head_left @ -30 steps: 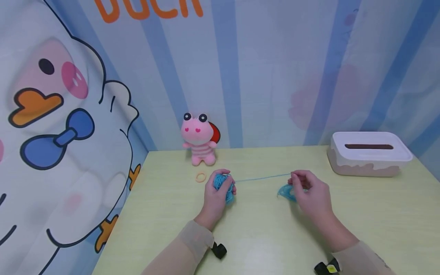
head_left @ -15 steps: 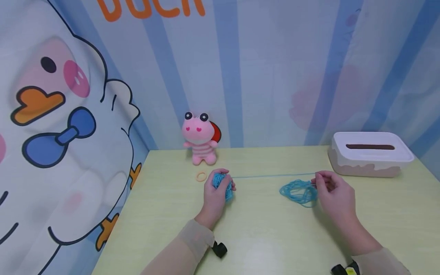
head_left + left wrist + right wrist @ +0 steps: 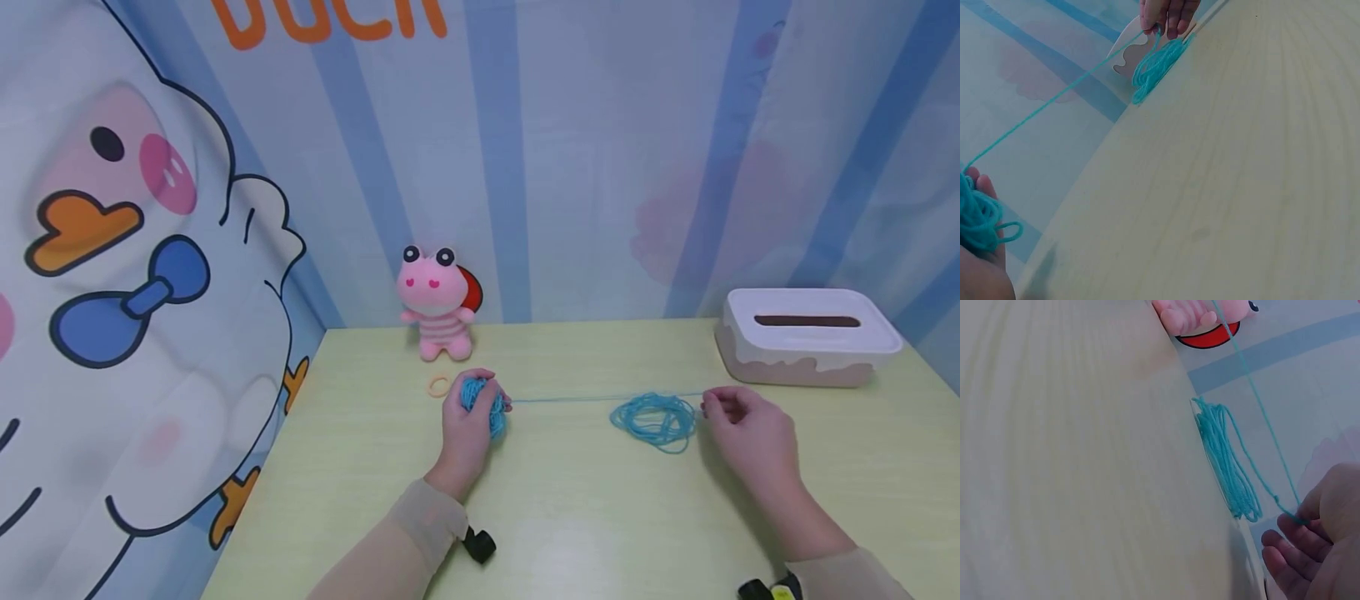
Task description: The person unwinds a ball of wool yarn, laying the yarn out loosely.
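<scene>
In the head view my left hand (image 3: 467, 429) grips a ball of blue yarn (image 3: 495, 412), its thumb across the front. The left wrist view shows a small loop sticking out from that ball (image 3: 982, 219). From it a single strand (image 3: 570, 400) runs across to my right hand (image 3: 753, 429), which pinches it between thumb and fingertips. Just left of the right hand lies a loose coil of the same yarn (image 3: 654, 421) on the table. In the right wrist view, another strand (image 3: 1254, 465) joins the coil to the pinching fingers.
A pink plush toy (image 3: 435, 304) stands at the table's back edge, with a small orange ring (image 3: 438, 385) in front of it. At the back right sits a white and brown tissue box (image 3: 810, 337). A printed cloth (image 3: 585, 167) hangs behind the table (image 3: 570, 500).
My right hand has moved right, drawing out a longer strand from the ball. The coil, mostly hidden behind that hand before, now lies in full view. My left hand has barely shifted.
</scene>
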Demonstrator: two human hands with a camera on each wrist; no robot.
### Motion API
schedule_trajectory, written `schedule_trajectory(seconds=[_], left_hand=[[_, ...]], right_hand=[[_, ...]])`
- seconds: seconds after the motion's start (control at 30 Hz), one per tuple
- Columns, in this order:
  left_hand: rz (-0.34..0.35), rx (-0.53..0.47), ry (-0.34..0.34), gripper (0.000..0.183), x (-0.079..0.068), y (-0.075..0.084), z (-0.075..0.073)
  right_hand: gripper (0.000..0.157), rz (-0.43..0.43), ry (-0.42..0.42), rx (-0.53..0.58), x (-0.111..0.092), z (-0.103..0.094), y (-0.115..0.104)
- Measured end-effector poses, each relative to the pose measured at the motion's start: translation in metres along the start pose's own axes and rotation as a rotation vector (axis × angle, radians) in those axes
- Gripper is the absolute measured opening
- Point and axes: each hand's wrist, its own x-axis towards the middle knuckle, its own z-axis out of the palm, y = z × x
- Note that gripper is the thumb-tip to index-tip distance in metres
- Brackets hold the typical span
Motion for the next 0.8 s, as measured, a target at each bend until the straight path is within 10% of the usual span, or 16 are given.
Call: schedule_trajectory(seconds=[0.3, 0.53, 0.8], left_hand=[[-0.024, 0.007, -0.023, 0.034, 0.000, 0.000, 0.000], [-0.027, -0.020, -0.059, 0.025, -0.001, 0.001, -0.001], [-0.029, -0.029, -0.119, 0.039, -0.002, 0.001, 0.000]], right_hand=[[0.032, -0.114, -0.005, 0.049, -0.011, 0.014, -0.022], [0.020, -0.402, 0.074, 0.133, -0.021, 0.047, -0.059], [0.035, -0.466, -0.234, 0.153, -0.030, 0.088, -0.101]])
